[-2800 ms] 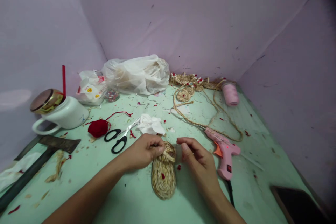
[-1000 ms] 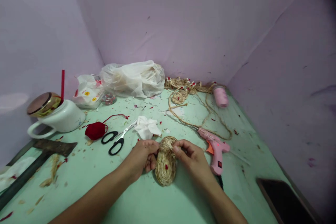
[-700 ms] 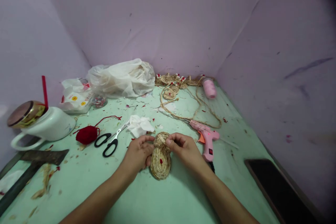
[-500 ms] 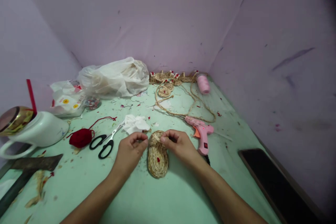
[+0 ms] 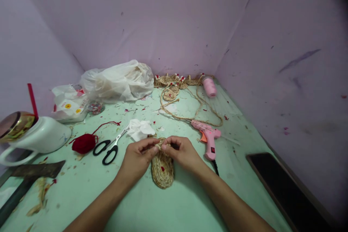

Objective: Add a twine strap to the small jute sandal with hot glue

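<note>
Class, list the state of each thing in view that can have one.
Left hand, fingertips closed on woven piece
Right hand, likewise
Woven piece, pinched at far end
Scissors, partly open
Glue gun, red light lit
Red yarn, balled, end loose
Tissue, crumpled
Plastic bag, crumpled
Phone, screen dark

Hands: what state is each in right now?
Left hand: closed, fingertips pinching the woven piece near its far end.
Right hand: closed, pinching the same end.
</note>
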`<state>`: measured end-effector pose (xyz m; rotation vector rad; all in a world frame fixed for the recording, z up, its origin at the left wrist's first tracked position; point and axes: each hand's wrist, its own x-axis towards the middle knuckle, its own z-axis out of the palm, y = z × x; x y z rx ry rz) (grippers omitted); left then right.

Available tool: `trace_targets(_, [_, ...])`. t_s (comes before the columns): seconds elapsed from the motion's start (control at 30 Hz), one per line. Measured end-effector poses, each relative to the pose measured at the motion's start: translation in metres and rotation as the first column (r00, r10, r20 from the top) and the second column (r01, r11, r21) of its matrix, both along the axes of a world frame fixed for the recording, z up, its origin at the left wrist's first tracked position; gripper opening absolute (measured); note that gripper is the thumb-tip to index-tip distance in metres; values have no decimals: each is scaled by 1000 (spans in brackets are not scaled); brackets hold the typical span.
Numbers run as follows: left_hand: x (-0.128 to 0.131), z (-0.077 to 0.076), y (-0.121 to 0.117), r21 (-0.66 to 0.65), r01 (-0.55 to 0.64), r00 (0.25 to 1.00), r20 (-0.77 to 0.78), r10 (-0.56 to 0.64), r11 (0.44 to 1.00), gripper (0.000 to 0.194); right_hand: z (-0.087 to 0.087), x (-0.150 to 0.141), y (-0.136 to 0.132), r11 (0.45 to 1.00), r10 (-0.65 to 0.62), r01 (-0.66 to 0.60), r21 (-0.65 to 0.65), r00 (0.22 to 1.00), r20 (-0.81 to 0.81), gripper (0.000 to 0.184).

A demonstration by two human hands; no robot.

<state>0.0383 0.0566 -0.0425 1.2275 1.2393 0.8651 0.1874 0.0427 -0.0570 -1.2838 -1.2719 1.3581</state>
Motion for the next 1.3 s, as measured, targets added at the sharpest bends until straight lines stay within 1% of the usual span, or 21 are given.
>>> trace_targets(0.07, [1, -1, 0, -83, -30, 997, 65, 36, 996, 22, -1, -1, -1, 1000, -2, 1, 8, 1000, 7, 17])
trace_targets(0.17, [2, -4, -1, -208, -38, 979, 187, 78, 977, 26, -3, -2, -1, 1000, -11, 10, 20, 1000, 24, 18])
trace_targets(0.23, [4, -6, -1, -254, -46, 964, 241, 110, 966, 28, -3, -2, -2, 1000, -12, 12, 24, 999, 33, 18])
trace_targets(0.3, [4, -7, 0, -274, -65, 954, 263, 140, 959, 28, -3, -2, -2, 999, -27, 26, 32, 999, 28, 20])
trace_targets(0.4, [5, -8, 1, -280, -73, 945, 287, 156, 957, 30, -3, 2, -2, 993, -111, 108, 53, 993, 46, 26])
trace_targets(0.47, [6, -8, 2, -285, -75, 943, 291, 161, 956, 34, -4, 6, -2, 982, -180, 172, 74, 977, 111, 28])
trace_targets(0.53, [8, -8, 1, -287, -110, 943, 273, 191, 952, 39, -3, 11, -3, 969, -239, 226, 97, 957, 164, 26])
trace_targets(0.6, [9, -10, 1, -270, -160, 942, 245, 228, 950, 40, -1, 16, -3, 951, -299, 279, 134, 940, 165, 23])
trace_targets(0.77, [11, -15, -3, -218, -204, 956, 166, 242, 954, 31, 8, 32, -8, 878, -455, 409, 248, 874, 171, 21])
trace_targets(0.83, [11, -16, -5, -198, -213, 957, 155, 245, 957, 27, 11, 39, -9, 847, -514, 473, 245, 844, 149, 24])
trace_targets(0.9, [10, -16, -6, -176, -212, 958, 159, 240, 961, 25, 15, 46, -10, 831, -545, 520, 197, 833, 99, 28])
trace_targets(1.0, [9, -16, -6, -168, -195, 962, 160, 222, 966, 25, 26, 60, -7, 832, -549, 543, 113, 835, 28, 32])
trace_targets(1.07, [8, -16, -4, -180, -191, 962, 160, 221, 965, 26, 35, 74, -4, 820, -567, 562, 110, 823, 25, 32])
trace_targets(1.2, [7, -19, -2, -185, -188, 959, 176, 221, 965, 29, 49, 114, -1, 757, -645, 612, 230, 755, 114, 31])
trace_targets(1.27, [5, -21, -2, -183, -184, 963, 162, 214, 966, 28, 51, 136, 0, 707, -702, 652, 275, 693, 162, 30])
trace_targets(1.3, [4, -22, -3, -183, -180, 966, 154, 209, 967, 27, 52, 146, 1, 691, -721, 656, 302, 653, 232, 30])
